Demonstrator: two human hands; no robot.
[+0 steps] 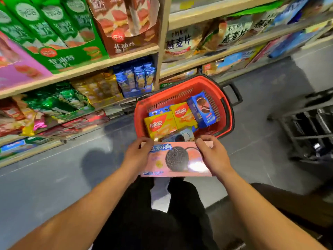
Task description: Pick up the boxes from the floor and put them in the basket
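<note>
I hold a flat pink cookie box (175,159) level in front of me, just short of the near rim of the red basket (228,112). My left hand (137,155) grips its left end and my right hand (212,156) grips its right end. The basket stands on the grey floor and holds two yellow wafer boxes (160,125), an upright blue cookie box (202,109) and other blue boxes partly hidden beneath them.
Snack shelves (81,71) run along the left and far side, close behind the basket. A black metal rack (306,127) stands on the right. The basket's black handle (234,94) sticks out at its far right. My dark-clothed legs are below the box.
</note>
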